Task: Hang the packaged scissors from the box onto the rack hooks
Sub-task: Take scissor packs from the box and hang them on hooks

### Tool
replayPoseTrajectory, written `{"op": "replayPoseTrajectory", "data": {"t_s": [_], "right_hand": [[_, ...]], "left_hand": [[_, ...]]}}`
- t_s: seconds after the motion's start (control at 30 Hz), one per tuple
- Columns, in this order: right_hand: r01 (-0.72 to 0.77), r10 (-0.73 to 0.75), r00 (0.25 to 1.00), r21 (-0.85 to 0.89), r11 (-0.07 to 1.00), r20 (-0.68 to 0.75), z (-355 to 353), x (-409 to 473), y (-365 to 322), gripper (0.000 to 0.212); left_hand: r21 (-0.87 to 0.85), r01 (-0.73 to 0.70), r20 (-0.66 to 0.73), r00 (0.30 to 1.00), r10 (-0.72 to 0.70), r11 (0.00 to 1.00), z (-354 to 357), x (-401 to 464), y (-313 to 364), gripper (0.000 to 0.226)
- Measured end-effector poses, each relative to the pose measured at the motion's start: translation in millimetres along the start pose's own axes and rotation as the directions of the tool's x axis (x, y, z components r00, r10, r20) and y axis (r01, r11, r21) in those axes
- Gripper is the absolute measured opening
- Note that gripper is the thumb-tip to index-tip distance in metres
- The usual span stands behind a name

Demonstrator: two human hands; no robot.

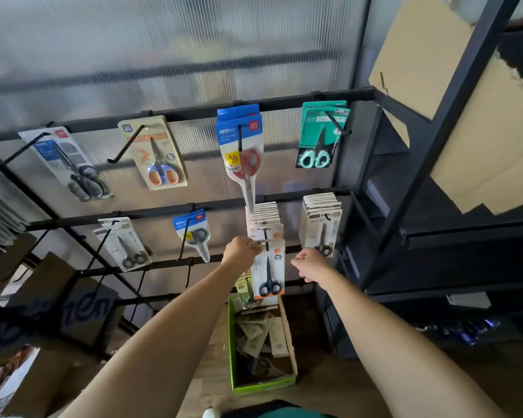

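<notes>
At six o'clock the green-walled cardboard box (232,351) holds more packs. Above, the left hand (239,251) pinches a white carded pack of black scissors (269,271) at the black wire hook (266,236); the right hand (310,263) hangs loosely curled, holding nothing. Missing the hole could drop it.

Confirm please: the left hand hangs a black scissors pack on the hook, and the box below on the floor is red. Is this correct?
Only the colour is wrong. The head view shows the box is green. The left hand does hold the black scissors pack at the hook.
</notes>
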State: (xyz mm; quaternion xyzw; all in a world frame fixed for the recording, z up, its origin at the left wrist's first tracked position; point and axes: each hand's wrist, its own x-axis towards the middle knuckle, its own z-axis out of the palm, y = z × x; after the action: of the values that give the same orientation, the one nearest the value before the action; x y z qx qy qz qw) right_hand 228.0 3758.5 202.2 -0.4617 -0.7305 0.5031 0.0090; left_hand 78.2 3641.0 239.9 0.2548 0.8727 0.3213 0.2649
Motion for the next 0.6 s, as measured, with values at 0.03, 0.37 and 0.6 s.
{"op": "replayPoseTrajectory", "data": {"t_s": [0.03,0.37,0.6], "right_hand": [[0.015,-0.015,1.0,-0.009,1.0,0.004,-1.2,-0.5,-2.6,0.005],[-0.038,0.039,0.999,-0.029,0.999,0.031,-2.9,21.4,-2.4,0.039],[-0.094,0.097,0.992,-0.039,0.995,0.083,13.4,27.3,11.7,0.012]], "left_hand": [[-0.024,0.018,-0.007,1.0,-0.018,1.0,0.7,3.1,1.1,0.016],[-0.09,0.146,-0.055,0.987,-0.151,0.985,5.1,24.0,18.6,0.018],[-0.129,0.151,-0.01,0.988,-0.153,0.98,13.9,29.9,8.8,0.034]]}}
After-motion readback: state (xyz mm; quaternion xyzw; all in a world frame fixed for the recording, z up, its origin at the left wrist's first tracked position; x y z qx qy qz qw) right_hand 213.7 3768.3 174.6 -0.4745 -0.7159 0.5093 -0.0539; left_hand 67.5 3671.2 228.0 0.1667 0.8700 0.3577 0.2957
